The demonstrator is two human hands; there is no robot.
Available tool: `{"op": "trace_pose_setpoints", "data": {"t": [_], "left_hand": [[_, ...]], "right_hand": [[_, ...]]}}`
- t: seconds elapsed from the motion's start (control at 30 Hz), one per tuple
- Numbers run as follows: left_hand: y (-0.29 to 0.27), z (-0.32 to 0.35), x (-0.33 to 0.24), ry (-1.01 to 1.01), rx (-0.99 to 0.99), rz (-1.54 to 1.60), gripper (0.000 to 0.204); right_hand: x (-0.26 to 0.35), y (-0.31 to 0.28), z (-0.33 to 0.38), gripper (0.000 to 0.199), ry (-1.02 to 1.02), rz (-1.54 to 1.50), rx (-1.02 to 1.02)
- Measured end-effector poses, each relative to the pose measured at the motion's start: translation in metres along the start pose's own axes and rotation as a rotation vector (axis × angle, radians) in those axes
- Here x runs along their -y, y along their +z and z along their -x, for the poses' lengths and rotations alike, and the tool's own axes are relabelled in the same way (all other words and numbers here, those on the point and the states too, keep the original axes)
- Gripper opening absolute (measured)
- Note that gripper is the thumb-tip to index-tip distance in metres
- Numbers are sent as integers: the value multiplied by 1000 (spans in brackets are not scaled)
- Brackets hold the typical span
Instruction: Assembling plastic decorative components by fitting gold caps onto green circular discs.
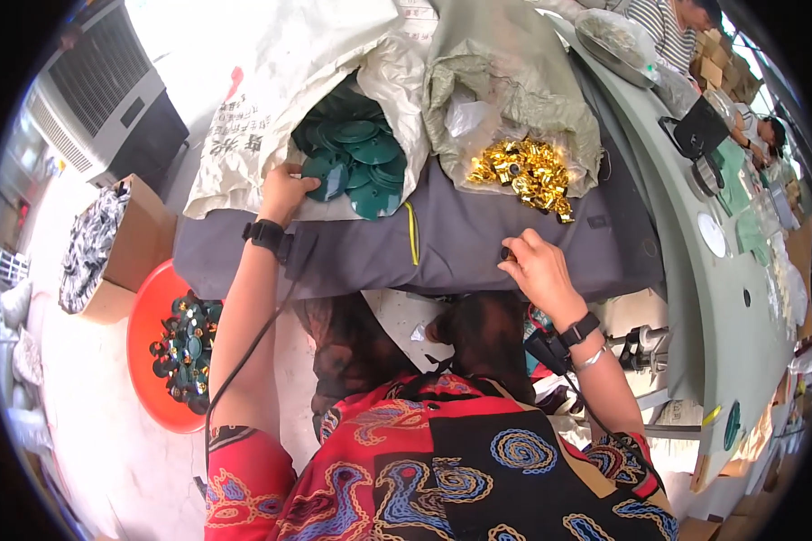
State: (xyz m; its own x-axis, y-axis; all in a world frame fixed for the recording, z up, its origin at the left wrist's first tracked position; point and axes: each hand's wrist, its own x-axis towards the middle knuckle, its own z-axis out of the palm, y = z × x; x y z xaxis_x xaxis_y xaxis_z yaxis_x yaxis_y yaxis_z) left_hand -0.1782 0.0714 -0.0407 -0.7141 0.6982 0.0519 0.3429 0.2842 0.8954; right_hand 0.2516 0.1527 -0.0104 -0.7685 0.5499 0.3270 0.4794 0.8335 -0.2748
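Note:
My left hand (284, 194) is at the mouth of a white woven sack (244, 135), its fingers closed at the rim of a dark green round disc (327, 177). More thin green discs (374, 153) fill the sack's opening. Over the front of the dark grey cloth-covered surface (460, 225), my right hand (543, 275) pinches a small dark round piece (506, 253), mostly hidden by the fingers. Beyond it, shiny gold pieces (523, 171) spill in a heap from an olive woven sack (514, 81). Both wrists wear black straps with cables.
An orange-red basin (144, 361) on the floor at left holds green discs with gold parts. Beside it stands a cardboard box (140, 243) of dark and silvery strips, with an air cooler (99, 90) behind. A long pale green table (731, 343) runs along the right, where other people sit.

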Motion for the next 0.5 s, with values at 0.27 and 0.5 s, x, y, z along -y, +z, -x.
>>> {"op": "trace_pose_setpoints", "data": {"t": [0.27, 0.5], "left_hand": [[1, 78, -43, -132, 225, 511, 14], [57, 193, -95, -56, 594, 593, 23]], "right_hand": [[2, 2, -14, 28, -26, -285, 88], [41, -1, -6, 33, -134, -487, -2]]}}
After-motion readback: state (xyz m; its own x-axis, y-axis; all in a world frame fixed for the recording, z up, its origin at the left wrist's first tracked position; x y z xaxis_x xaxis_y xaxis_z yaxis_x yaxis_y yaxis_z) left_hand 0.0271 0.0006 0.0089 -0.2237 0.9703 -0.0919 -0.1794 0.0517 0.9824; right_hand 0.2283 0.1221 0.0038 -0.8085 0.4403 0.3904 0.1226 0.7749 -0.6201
